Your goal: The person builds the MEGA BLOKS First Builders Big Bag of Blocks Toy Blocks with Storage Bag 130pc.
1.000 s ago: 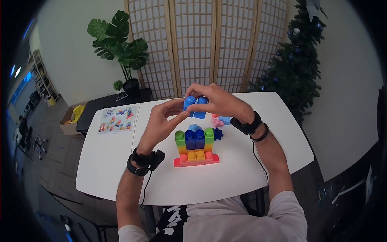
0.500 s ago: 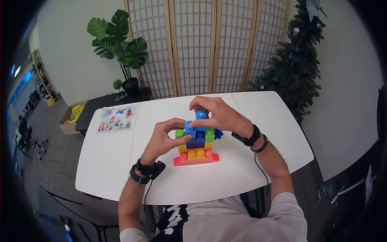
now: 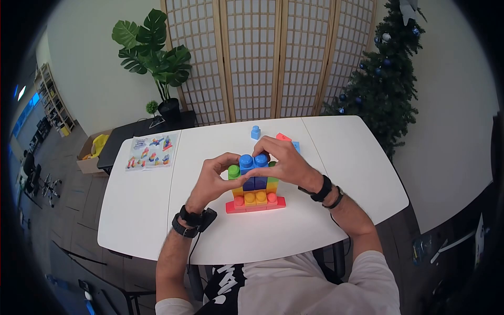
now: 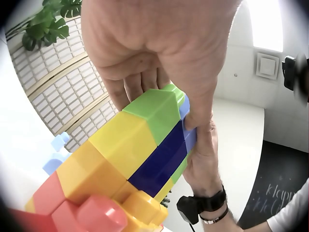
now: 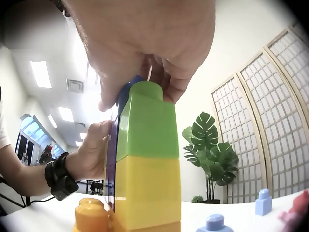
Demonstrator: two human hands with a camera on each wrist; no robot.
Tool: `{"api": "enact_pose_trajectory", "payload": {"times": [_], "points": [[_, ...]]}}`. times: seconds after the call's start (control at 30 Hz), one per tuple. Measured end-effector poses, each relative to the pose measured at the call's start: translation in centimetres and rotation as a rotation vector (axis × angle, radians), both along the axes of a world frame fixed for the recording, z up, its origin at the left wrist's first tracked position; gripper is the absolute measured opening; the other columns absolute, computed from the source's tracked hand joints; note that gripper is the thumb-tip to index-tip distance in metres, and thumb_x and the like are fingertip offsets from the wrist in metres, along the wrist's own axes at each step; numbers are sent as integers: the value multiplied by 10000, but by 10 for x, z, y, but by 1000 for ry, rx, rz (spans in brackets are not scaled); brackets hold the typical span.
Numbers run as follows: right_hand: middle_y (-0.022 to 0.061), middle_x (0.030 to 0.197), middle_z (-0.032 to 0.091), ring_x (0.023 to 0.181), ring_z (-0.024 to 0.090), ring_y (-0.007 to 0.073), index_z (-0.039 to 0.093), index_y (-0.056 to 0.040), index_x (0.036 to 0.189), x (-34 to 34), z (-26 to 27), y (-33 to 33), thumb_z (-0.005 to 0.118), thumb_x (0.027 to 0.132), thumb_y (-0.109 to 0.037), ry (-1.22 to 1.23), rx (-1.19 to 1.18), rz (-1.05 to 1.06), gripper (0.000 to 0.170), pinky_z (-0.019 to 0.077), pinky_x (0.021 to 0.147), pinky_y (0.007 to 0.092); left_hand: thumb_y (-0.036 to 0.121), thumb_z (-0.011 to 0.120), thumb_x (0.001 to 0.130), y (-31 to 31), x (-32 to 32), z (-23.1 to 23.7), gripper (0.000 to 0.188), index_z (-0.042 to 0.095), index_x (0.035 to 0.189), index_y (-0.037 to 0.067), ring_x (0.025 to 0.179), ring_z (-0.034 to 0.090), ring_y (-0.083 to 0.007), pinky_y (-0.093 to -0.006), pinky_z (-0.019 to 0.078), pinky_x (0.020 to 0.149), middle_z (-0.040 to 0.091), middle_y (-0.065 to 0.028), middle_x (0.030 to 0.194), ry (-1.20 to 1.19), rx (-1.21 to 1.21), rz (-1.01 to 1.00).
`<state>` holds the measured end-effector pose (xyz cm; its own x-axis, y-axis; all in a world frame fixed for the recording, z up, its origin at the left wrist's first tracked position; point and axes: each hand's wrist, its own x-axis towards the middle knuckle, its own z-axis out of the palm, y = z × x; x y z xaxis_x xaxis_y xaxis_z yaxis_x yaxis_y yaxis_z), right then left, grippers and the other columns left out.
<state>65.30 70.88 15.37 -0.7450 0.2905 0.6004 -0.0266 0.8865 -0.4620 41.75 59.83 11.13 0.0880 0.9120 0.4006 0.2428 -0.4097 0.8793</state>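
Observation:
A tower of toy building blocks stands on the table, with a red base (image 3: 255,206), orange and yellow blocks (image 5: 147,193), dark blue blocks (image 4: 159,162) in the middle and green blocks (image 5: 148,123) at the sides. Two lighter blue blocks (image 3: 247,164) sit side by side on top of the dark blue ones. My left hand (image 3: 214,177) pinches them from the left, thumb in front and fingers behind. From the right, my right hand (image 3: 287,161) grips them likewise, its thumb across the front near the left thumb. The right-hand green block is partly hidden by this hand.
Behind the tower, a small light blue block (image 3: 255,132) stands on the white table (image 3: 136,220). Red (image 3: 283,137) and light blue pieces lie partly hidden beyond the right hand. A printed picture sheet (image 3: 151,152) lies at the far left.
Both hands have come down and toward me with the lighter blue blocks. Held above the tower before, these now rest on its top between the green blocks.

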Motion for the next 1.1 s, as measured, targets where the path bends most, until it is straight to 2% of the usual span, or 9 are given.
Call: {"api": "enact_pose_trajectory", "payload": {"times": [0.27, 0.37, 0.47, 0.53, 0.67, 0.7, 0.83, 0.9, 1.1], "points": [[87, 976, 684, 864, 678, 204, 646, -20, 1071, -4, -13, 1, 965, 861, -345, 93, -81, 21, 501, 558, 777, 355, 9, 880, 870, -2, 1, 2, 422, 733, 1265, 7, 1162, 701, -149, -343, 520, 1119, 766, -52, 1202, -1, -2, -13], [74, 1001, 697, 884, 661, 187, 655, -28, 1172, -3, -11, 1, 985, 835, -375, 18, -127, 3, 586, 549, 804, 341, 2, 866, 874, -4, 2, 3, 426, 720, 1275, 5, 1162, 693, -142, -340, 517, 1127, 753, -46, 1205, -3, -34, -43], [63, 1095, 734, 959, 678, 170, 669, -60, 1311, 6, 1, 15, 1019, 785, -384, 63, -129, 21, 709, 562, 866, 338, 3, 862, 878, -3, 6, 1, 423, 711, 1273, 2, 1151, 682, -130, -335, 516, 1124, 743, -36, 1185, 42, -35, -20], [62, 1123, 745, 990, 676, 169, 659, -83, 1393, 10, 3, 32, 1023, 780, -361, 204, -267, 12, 765, 561, 894, 347, 5, 858, 884, -4, 9, 3, 402, 713, 1259, -1, 1130, 668, -117, -323, 522, 1089, 735, -26, 1165, 29, -51, -8], [50, 1077, 750, 981, 675, 168, 754, -68, 1234, 19, 4, 26, 1008, 791, -343, -73, -160, 46, 580, 557, 886, 331, 7, 858, 882, 1, 6, -1, 393, 719, 1250, 5, 1104, 660, -112, -315, 526, 1048, 730, -24, 1158, 47, -54, -17], [52, 1002, 735, 932, 666, 169, 775, -39, 1105, 19, 3, 19, 995, 806, -329, -85, -136, 54, 470, 544, 842, 322, 7, 857, 881, 1, 4, -1, 382, 724, 1239, 4, 1095, 659, -112, -315, 526, 1036, 727, -24, 1150, 53, -55, -24], [59, 914, 702, 868, 649, 170, 753, -8, 1044, 16, -6, 11, 988, 815, -312, -186, -202, 5, 447, 526, 800, 325, 14, 854, 880, -1, 8, 4, 348, 736, 1206, 0, 1074, 656, -113, -312, 531, 1010, 717, -22, 1114, 56, -53, -25], [107, 867, 703, 788, 686, 223, 740, 37, 1000, 14, -10, 12, 954, 839, -336, -138, -189, 23, 459, 555, 776, 353, 17, 852, 884, -3, 9, 5, 338, 737, 1201, -5, 1066, 656, -113, -310, 534, 999, 711, -19, 1105, 53, -60, -22], [87, 859, 666, 796, 635, 177, 709, 49, 993, 14, -11, 9, 964, 850, -296, -134, -176, 34, 452, 519, 752, 326, 62, 865, 887, -3, 7, 3, 349, 756, 1211, -8, 1079, 674, -126, -306, 545, 1007, 740, -39, 1105, 88, -83, -8]]}}
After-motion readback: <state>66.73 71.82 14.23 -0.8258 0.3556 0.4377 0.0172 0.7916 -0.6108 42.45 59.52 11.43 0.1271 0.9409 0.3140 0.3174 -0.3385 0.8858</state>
